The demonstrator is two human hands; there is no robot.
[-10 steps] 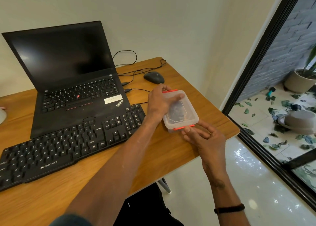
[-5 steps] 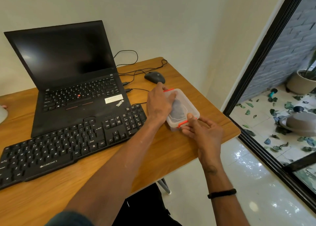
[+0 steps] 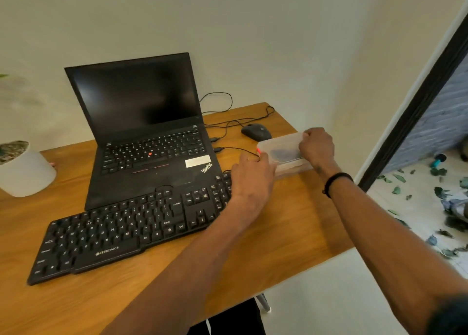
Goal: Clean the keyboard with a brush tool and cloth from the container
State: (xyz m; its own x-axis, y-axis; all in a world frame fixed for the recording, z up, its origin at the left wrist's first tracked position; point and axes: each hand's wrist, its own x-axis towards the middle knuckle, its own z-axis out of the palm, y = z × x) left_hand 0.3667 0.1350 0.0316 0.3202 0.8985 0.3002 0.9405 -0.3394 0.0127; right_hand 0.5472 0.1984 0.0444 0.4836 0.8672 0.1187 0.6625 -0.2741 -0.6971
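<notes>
Moved: right hand point(image 3: 316, 145) now atop the container point(image 3: 283, 150), earlier at its near end
Hands: left hand point(image 3: 252, 175) grips its red-clipped end; right clamps the lid
Keyboard point(image 3: 131, 227): on desk point(image 3: 298, 213)

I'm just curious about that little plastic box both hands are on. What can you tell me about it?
The container is a small box of clear, cloudy plastic with a lid and red clips at its ends; one clip shows at the left end. It sits on the wooden desk by the right edge, near the black mouse. Something dark shows inside. The left hand holds its left end, the right hand grips the right end. The lid looks partly raised, but I cannot be sure.
</notes>
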